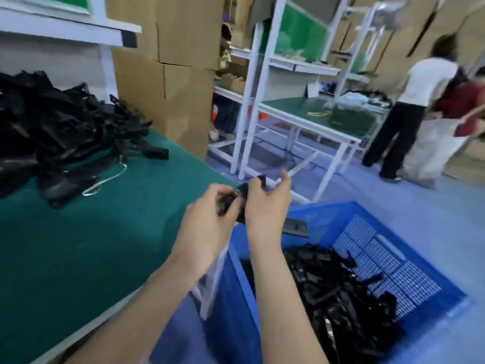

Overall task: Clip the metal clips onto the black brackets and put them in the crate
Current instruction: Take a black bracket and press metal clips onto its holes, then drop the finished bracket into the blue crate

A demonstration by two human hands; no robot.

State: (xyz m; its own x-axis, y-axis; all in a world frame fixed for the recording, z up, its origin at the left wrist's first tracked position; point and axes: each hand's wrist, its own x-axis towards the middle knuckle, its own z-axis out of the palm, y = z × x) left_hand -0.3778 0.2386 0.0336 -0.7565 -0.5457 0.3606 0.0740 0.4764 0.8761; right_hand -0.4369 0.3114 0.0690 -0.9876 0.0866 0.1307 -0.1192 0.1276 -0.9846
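Both my hands meet over the green table's right edge, above the near-left corner of the blue crate [393,211]. My left hand [210,219] and my right hand [265,203] both grip one black bracket [242,194]; a small metal clip [237,192] shows between the thumbs. The bracket's lower end [294,227] sticks out below my right wrist, over the crate. The crate holds a heap of black brackets [341,292]. A large pile of loose black brackets [60,132] lies on the table at the far left.
The green table [91,232] runs from the left to the crate. Stacked cardboard boxes [168,69] stand behind it. A white-framed workbench [301,111] is across the blue floor, and two people [420,101] stand with a white sack at the far right.
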